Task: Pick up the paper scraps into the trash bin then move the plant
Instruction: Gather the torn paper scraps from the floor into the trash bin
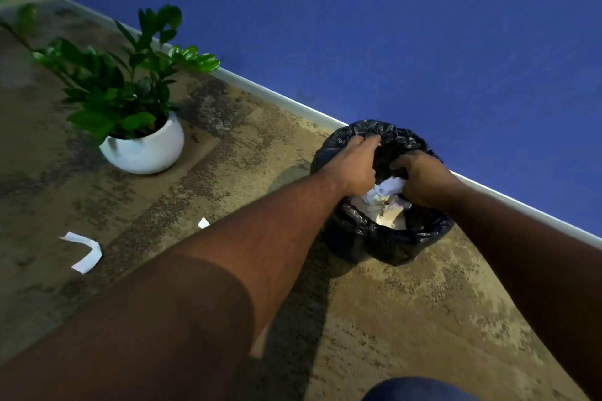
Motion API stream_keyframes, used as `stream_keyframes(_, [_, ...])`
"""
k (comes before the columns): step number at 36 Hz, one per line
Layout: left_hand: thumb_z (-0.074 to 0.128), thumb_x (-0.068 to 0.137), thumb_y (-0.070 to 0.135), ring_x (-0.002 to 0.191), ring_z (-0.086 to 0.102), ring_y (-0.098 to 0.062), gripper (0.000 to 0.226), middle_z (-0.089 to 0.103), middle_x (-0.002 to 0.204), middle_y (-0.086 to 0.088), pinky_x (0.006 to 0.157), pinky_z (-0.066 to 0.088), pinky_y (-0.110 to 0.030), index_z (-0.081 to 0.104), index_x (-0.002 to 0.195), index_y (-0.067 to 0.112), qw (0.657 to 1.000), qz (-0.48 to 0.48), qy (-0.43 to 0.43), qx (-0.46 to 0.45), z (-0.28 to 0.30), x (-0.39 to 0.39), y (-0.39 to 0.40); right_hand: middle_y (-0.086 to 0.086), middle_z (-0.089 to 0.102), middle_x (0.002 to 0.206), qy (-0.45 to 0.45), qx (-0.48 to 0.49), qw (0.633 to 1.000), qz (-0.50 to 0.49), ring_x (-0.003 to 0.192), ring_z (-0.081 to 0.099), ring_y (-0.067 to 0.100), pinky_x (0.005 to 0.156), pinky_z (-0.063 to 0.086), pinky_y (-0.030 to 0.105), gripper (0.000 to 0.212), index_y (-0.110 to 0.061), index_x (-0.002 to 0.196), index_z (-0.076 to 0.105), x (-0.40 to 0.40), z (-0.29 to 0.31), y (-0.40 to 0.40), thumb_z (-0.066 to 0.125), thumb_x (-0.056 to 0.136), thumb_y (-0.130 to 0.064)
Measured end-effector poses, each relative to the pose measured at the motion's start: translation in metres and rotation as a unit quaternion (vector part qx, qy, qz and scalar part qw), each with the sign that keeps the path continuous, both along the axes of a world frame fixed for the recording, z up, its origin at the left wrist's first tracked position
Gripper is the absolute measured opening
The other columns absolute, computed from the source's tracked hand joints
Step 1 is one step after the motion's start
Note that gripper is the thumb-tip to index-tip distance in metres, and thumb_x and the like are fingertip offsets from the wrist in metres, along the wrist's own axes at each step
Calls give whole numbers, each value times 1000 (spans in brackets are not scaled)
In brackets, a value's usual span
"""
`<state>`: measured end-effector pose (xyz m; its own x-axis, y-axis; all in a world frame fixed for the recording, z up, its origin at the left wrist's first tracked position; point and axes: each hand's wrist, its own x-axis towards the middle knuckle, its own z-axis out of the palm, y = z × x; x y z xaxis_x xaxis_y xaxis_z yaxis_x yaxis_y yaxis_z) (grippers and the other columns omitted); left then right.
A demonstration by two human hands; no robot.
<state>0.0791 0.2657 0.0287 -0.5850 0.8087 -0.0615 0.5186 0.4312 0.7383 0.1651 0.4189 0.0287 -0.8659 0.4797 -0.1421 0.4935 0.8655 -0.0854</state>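
The trash bin (368, 231), lined with a black plastic bag, stands on the floor against the blue wall. Both my hands reach over its mouth. My left hand (353, 164) and my right hand (423, 177) are closed around crumpled white paper scraps (389, 187) held between them above the bin. More paper lies inside the bin. On the floor to the left lie a bent white paper strip (86, 254) and a small white scrap (203, 223). The plant (123, 81), green and leafy, grows in a round white pot (146, 148) further left.
A blue wall (391, 26) with a pale baseboard (277, 98) runs diagonally behind the bin and the plant. The floor is mottled brown. A dark blue rounded thing (420, 391) shows at the bottom edge. Blurred leaves (19, 16) appear at the far left.
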Motion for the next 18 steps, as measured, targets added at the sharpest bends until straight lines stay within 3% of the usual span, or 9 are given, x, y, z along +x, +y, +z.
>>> stream_keyframes(3, [59,94,8,144,34,-29,76,21,161,-8,116,34,-42,17,157,21,1000,13,22,-13,-4,-10,-12,10,47,141,3,2,1000,-10,117,56,30,86,47,30,57,-16,134,58,-4,-1,-6,63,79,1])
stream_keyframes(7, [58,93,7,139,40,-28,71,32,152,-8,115,33,-42,25,154,21,999,32,22,-9,-7,-22,-30,13,51,137,40,11,999,1,115,58,33,93,51,38,50,-13,130,60,-12,4,-23,58,82,-1])
stream_keyframes(10, [57,93,5,136,42,-28,69,35,148,-9,114,34,-42,26,153,20,999,41,31,-16,-10,-31,-47,13,56,127,78,27,996,23,110,58,34,91,53,41,44,-12,126,62,-24,8,-39,57,84,-2])
stream_keyframes(14, [53,95,11,137,41,-29,60,35,150,-10,114,36,-44,31,150,18,997,55,48,-23,-19,-43,-75,10,60,108,151,75,983,77,99,59,32,79,48,35,25,-10,108,67,-48,9,-69,52,88,-6])
stream_keyframes(18, [54,97,19,142,36,-32,62,30,155,-12,117,33,-45,26,153,16,993,77,70,-60,-36,-57,-111,11,64,109,201,98,967,123,100,60,32,80,51,37,27,-9,111,67,-73,0,-104,51,91,-8])
